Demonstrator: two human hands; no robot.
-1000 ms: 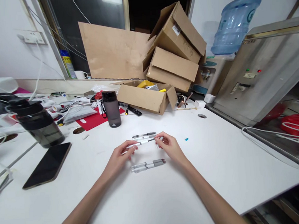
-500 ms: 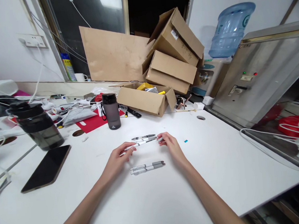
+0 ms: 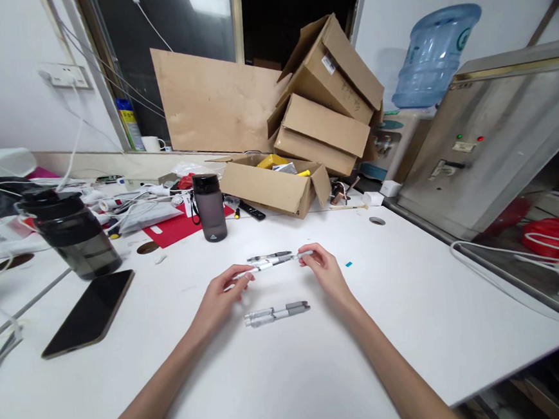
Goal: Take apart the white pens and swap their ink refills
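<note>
My left hand point(image 3: 225, 291) pinches a white pen point(image 3: 264, 266) by its left end; the grey grip part points right. My right hand point(image 3: 325, 269) closes thumb and fingers on a small pale pen part point(image 3: 306, 254) at the pen's right tip, and whether it is a cap I cannot tell. Just behind the held pen lie a dark clear-barrelled pen point(image 3: 268, 256) and another white pen point(image 3: 274, 260), partly hidden. Nearer me, two white pens with grey ends point(image 3: 278, 313) rest side by side on the white table point(image 3: 273, 378).
A black phone point(image 3: 89, 311) and a large dark bottle point(image 3: 73, 232) stand left. Toward the back are a grey bottle point(image 3: 210, 208), a remote point(image 3: 252, 210), an open cardboard box point(image 3: 268, 188) and cables. A blue scrap point(image 3: 348, 265) lies right of my right hand.
My right hand has shifted slightly up and right, with the pale pen part now in line with the pen's tip. My left hand keeps its hold on the pen.
</note>
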